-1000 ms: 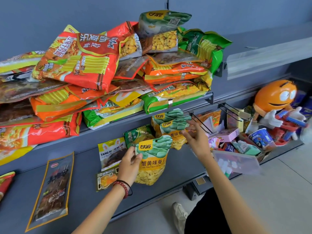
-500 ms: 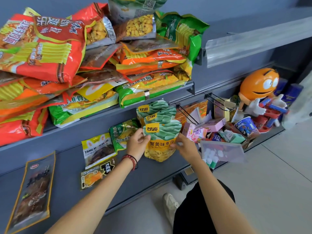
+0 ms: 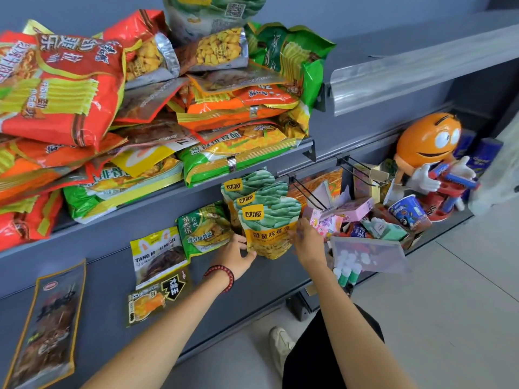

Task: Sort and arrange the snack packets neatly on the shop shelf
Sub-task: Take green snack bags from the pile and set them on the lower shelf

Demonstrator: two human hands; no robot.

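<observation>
Black cloth and a white shoe [image 3: 280, 343] are seen nearest, at the bottom edge, and two bare forearms are stretched up from there towards the grey lower shelf [image 3: 106, 310]. A red bead bracelet [image 3: 222, 276] is worn on the left wrist. The green-and-yellow packet [image 3: 268, 231] is held upright between both hands: its lower left edge is gripped by the left hand [image 3: 234, 258], thumb above and curled fingers below, while its right edge is met by the fingers of the right hand [image 3: 309, 242]. Whether that edge is pinched or only touched cannot be told, since the thumb is hidden. The packet is placed at the front of two matching packets [image 3: 252, 189], overlapped behind it, just under the lip of the upper shelf [image 3: 157, 203]. Just to its left a green noodle packet [image 3: 205, 228] is laid, then a yellow TANG packet [image 3: 158, 255], a small dark packet [image 3: 154, 299] below that, and a long brown packet [image 3: 47, 318] well apart at far left. To the right, a clear pouch [image 3: 368, 254], a pink box [image 3: 354, 210] and black wire hooks [image 3: 306, 189] are crowded together. Above, red, orange and green bags [image 3: 84, 88] are heaped loosely on the upper shelf. Farthest right, an orange round-headed figure [image 3: 427, 141] is stood beside a blue cup [image 3: 408, 211].
</observation>
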